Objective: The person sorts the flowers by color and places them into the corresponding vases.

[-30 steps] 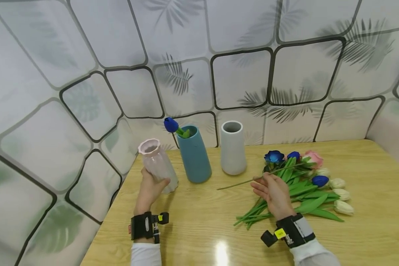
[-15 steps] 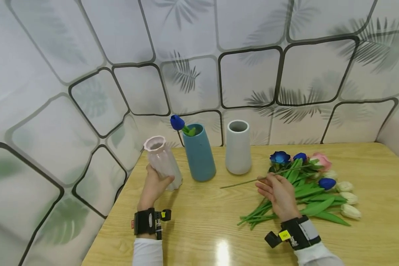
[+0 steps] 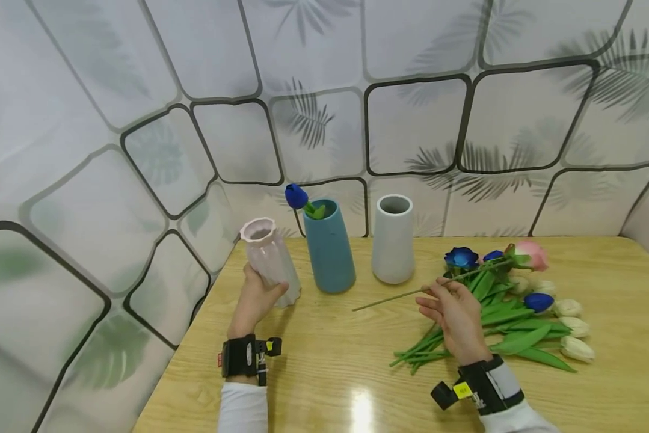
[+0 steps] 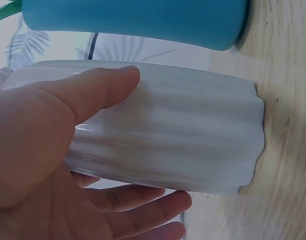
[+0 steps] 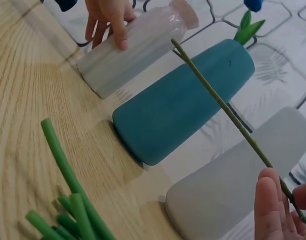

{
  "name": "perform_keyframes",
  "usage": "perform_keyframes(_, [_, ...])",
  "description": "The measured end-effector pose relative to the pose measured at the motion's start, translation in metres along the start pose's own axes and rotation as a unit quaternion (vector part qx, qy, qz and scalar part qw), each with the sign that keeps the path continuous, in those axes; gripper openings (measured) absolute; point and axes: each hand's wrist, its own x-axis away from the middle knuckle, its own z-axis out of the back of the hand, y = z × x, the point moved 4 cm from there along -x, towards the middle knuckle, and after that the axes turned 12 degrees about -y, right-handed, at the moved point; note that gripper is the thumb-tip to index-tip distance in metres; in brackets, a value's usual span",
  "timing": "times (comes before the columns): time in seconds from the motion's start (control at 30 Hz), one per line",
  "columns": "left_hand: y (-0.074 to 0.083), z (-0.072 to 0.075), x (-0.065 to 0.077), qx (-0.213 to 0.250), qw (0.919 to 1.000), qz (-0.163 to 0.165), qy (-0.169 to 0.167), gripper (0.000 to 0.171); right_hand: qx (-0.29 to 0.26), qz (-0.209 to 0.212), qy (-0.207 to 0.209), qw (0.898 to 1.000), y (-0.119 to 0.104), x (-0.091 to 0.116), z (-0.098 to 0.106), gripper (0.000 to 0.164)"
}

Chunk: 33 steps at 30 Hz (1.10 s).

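I watch from far off, and my head camera shows bright, soft light all over. It seems to come from up high, because a white shiny spot (image 3: 362, 412) glows on the near part of the worktop (image 3: 308, 367). I see faint, soft shadows by the bottoms of the pink vase (image 3: 272, 264) and the blue vase (image 3: 332, 255). The wall (image 3: 416, 126) looks stretched and slanted on the left. My left wrist camera looks pale and misty, with little shiny streaks on the pink vase. My right wrist camera looks darker. There, the thin stem (image 5: 225, 107) is quite clear, but the green stems (image 5: 81, 212) look softer.
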Motion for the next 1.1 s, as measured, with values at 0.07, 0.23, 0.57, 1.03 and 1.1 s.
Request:
perform_keyframes(0.07, [-0.001,0.0,0.0,-0.002,1.0,0.0,-0.002,0.097,0.009,0.016,0.001,1.0,-0.002,0.002,-0.003,0.021])
perform_keyframes(0.23, [0.001,0.0,0.001,-0.006,0.9999,0.0,-0.008,0.097,0.054,0.071,0.009,0.996,-0.009,0.009,-0.011,0.022])
perform_keyframes(0.57, [0.0,0.0,0.0,-0.01,0.9999,-0.001,-0.009,0.097,0.099,0.22,0.023,0.97,-0.026,0.022,-0.028,0.018])
perform_keyframes(1.03, [0.004,0.002,0.004,-0.02,0.9997,0.004,-0.016,0.099,0.037,0.446,0.007,0.894,-0.05,0.04,-0.065,0.018])
perform_keyframes(1.1, [0.004,0.002,0.004,-0.02,0.9996,0.007,-0.017,0.099,0.018,0.473,0.008,0.881,-0.054,0.041,-0.072,0.019])
